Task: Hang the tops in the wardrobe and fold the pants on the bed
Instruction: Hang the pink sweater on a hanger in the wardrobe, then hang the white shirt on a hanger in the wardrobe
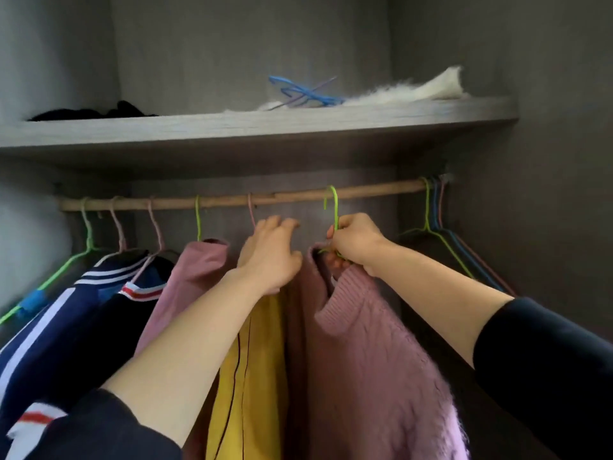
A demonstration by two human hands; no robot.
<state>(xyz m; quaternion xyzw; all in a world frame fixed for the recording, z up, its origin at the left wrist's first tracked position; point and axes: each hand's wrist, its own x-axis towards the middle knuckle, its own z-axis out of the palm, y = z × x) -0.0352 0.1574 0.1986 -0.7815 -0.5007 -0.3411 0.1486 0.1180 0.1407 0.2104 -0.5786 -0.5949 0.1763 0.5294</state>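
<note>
Inside the wardrobe (547, 127) now, both arms are reaching up to the wooden rod (215, 203). The right hand (356, 244) has its fingers curled tight round the neck of a green wire hanger (335, 207), whose hook arcs over the rod. A fuzzy pink knit sweater (381, 360) hangs from it, collar bunched right under the fist. Just to the left, the left hand (270, 257) sits at the top of a yellow top (252, 376), fingers bent forward beside a pink hanger hook (251, 209). Whether it grips anything, I cannot tell. Further left hang a dusty-pink top (199, 270) and a navy striped jacket (49, 327). Bare hangers (431, 214) cluster at the rod's right end. Above, on the shelf (232, 127), lie blue hangers (305, 92).
</note>
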